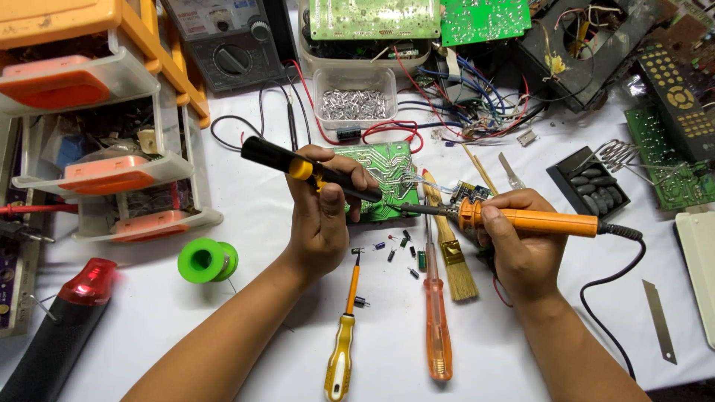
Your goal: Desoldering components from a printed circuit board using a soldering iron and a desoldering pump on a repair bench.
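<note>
Left hand: my left hand (322,212) is clamped on a black-and-yellow desoldering pump (309,170), over the green circuit board (381,179).
Right hand: my right hand (519,237) is wrapped round an orange-handled soldering iron (521,219), tip at the board's edge.
Surface: white cluttered table (261,223); screwdrivers, brush, green solder spool (207,260).

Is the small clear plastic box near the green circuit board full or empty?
Partly full. The clear plastic box has no lid on it, and a layer of small shiny metal pieces covers its bottom, well below the rim.
</note>
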